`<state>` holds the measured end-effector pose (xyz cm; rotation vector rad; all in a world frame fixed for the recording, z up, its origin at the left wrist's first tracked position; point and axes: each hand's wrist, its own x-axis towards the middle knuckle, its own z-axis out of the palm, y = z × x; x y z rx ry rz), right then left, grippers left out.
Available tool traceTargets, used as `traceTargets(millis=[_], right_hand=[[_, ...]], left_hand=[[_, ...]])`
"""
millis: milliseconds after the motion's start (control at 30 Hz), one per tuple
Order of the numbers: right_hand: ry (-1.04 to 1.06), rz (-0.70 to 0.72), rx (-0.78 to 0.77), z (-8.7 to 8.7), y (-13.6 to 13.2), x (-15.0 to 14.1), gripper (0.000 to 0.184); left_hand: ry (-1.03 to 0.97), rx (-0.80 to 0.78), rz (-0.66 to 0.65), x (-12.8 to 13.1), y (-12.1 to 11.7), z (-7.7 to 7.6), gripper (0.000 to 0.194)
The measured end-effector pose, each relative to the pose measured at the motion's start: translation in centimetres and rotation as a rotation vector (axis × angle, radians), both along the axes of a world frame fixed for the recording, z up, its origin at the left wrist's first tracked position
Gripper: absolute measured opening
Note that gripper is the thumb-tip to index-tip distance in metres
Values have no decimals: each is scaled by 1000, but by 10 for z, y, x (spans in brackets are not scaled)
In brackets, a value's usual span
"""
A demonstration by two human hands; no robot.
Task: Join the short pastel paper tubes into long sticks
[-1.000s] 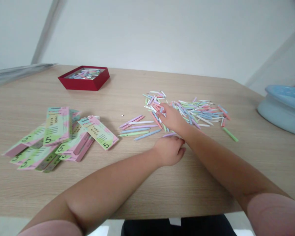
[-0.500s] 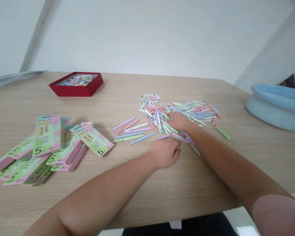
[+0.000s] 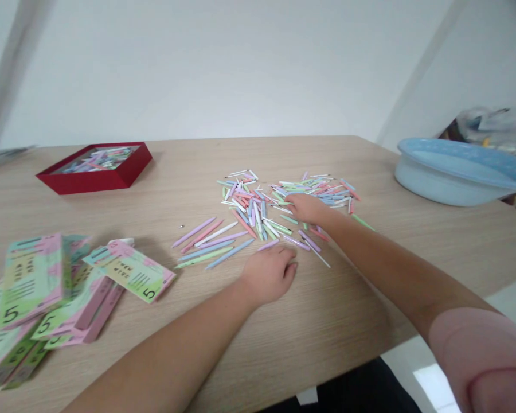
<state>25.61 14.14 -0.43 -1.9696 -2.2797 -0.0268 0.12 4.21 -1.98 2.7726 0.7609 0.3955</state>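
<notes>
Pastel pen parts (image 3: 258, 221) in pink, purple, blue, green and white lie in a loose pile at the middle of the table. My right hand (image 3: 307, 208) reaches into the pile, fingers bent down among the pieces; what they pinch, if anything, is hidden. My left hand (image 3: 269, 275) rests on the table in front, fingers curled in, their contents out of sight. Just beyond its knuckles lies a short purple pen part (image 3: 268, 245). Several longer pens (image 3: 212, 244) lie side by side to the left of the pile.
Green and pink boxes (image 3: 34, 281) marked 5 are stacked at the left, one box (image 3: 131, 269) leaning off the stack. A red box (image 3: 94, 182) of pen parts stands at the back left. A light blue basin (image 3: 451, 178) sits at the right edge.
My right hand has drawn back and rightward across the pile, and several pieces have spread towards the near side. My left hand stays by the purple part. The view has swung right.
</notes>
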Motion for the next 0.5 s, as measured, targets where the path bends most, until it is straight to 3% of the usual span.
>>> traceTargets(millis=[233,500], right_hand=[[190,-69,173,-3,-28,16,36],[531,-105,195,-19,-50,32,26]], left_hand=[[-12,-29,25,0,0,-2,34],[-11,-56,41,0,1,-1,34]])
